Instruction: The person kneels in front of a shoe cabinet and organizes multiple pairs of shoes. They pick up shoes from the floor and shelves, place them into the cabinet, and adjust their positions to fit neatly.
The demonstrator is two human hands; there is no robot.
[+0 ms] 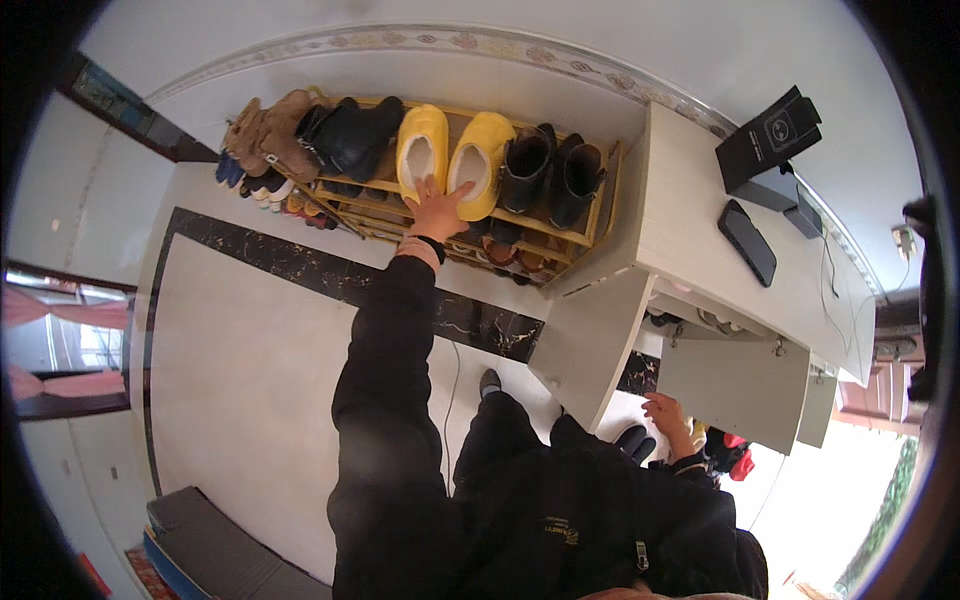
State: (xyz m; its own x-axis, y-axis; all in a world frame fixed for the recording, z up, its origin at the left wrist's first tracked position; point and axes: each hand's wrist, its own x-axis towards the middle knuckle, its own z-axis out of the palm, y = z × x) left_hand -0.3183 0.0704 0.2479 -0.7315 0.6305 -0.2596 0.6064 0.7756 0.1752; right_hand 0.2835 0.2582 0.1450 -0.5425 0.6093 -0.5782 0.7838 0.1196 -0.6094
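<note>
A pair of yellow slippers with pale fleece lining, the left slipper point(422, 142) and the right slipper point(482, 142), stands on the top shelf of a gold metal shoe rack point(367, 180). My left hand point(436, 210) reaches to their heel ends with fingers spread, fingertips at both openings; whether it grips either cannot be told. Black ankle boots point(529, 169) stand just right of the slippers, and black boots point(360, 135) lie to their left. Down at the right, my right hand point(666, 414) hangs near an open cabinet door point(727, 382), fingers apart, holding nothing.
Brown boots point(281, 135) fill the rack's left end; more shoes are on lower shelves. A white cabinet point(675, 187) with open doors carries a black smartphone point(748, 241) and a black box point(769, 142). Black shoes point(636, 442) stand on the floor. A cable point(454, 405) crosses the floor.
</note>
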